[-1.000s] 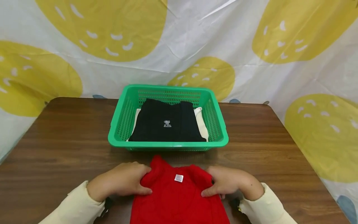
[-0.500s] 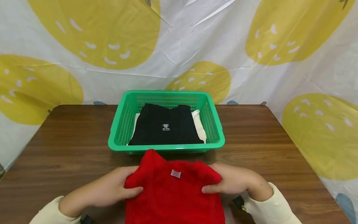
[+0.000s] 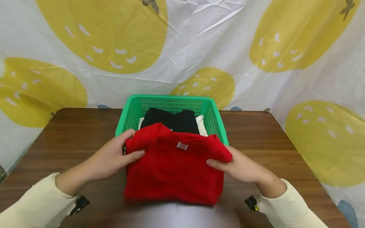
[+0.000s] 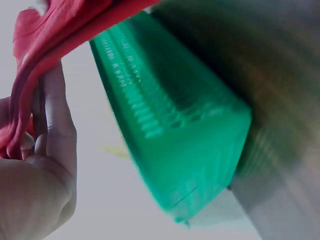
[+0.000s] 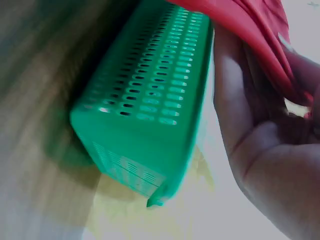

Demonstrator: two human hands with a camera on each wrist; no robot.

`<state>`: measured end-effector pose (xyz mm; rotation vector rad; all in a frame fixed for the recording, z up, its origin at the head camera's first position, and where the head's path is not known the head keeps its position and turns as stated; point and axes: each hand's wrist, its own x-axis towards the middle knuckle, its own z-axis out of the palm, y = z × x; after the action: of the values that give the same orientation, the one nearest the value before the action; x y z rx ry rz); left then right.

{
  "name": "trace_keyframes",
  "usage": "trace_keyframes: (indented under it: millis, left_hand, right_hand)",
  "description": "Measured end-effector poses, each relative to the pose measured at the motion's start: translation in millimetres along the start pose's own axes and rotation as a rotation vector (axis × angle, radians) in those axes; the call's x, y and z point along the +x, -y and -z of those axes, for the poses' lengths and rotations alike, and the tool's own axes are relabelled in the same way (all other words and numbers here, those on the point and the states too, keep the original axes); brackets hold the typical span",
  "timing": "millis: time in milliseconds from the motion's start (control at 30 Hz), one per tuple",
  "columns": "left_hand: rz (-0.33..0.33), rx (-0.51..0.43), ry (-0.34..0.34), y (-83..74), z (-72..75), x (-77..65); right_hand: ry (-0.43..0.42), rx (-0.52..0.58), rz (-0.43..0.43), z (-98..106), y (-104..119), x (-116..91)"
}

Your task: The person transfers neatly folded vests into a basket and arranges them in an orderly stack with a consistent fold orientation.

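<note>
A folded red shirt point(image 3: 176, 171) with a small white neck label hangs in the air between both hands, in front of the green basket point(image 3: 222, 126) and hiding its near rim. My left hand point(image 3: 109, 158) pinches the shirt's left edge, thumb on top and fingers beneath. The opposite edge is gripped the same way by my right hand point(image 3: 242, 164). In the left wrist view the red cloth point(image 4: 60, 35) lies over the fingers; the right wrist view has similar cloth point(image 5: 250, 25) between thumb and fingers. Inside the basket lies a folded black garment point(image 3: 179, 120).
Cream cloth point(image 3: 201, 126) shows beneath the black garment in the basket. The brown wooden table point(image 3: 256, 136) extends to both sides. Behind it hangs a white curtain point(image 3: 194, 41) with yellow fruit shapes.
Both hands have lifted the red shirt off the near part of the table and carried it forward, up to the basket. Its lower edge now shows above the table.
</note>
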<state>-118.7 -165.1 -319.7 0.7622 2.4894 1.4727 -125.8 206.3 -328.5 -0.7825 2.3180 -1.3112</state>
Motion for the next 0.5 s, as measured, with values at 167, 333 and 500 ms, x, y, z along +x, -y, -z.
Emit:
trace_keyframes:
  millis: [167, 333, 500]
  left_hand:
    - [0.01, 0.107, -0.063, -10.3, 21.2, 28.0]
    - [0.09, 0.115, -0.062, -13.7, 38.6, 55.3]
    - [0.125, 0.079, -0.027, -6.1, 47.4, 80.2]
  right_hand:
    - [-0.093, -0.003, -0.121, 23, 19, 21]
    - [-0.11, -0.069, -0.137, 46, 31, 46]
    - [-0.08, -0.1, -0.163, 67, 34, 70]
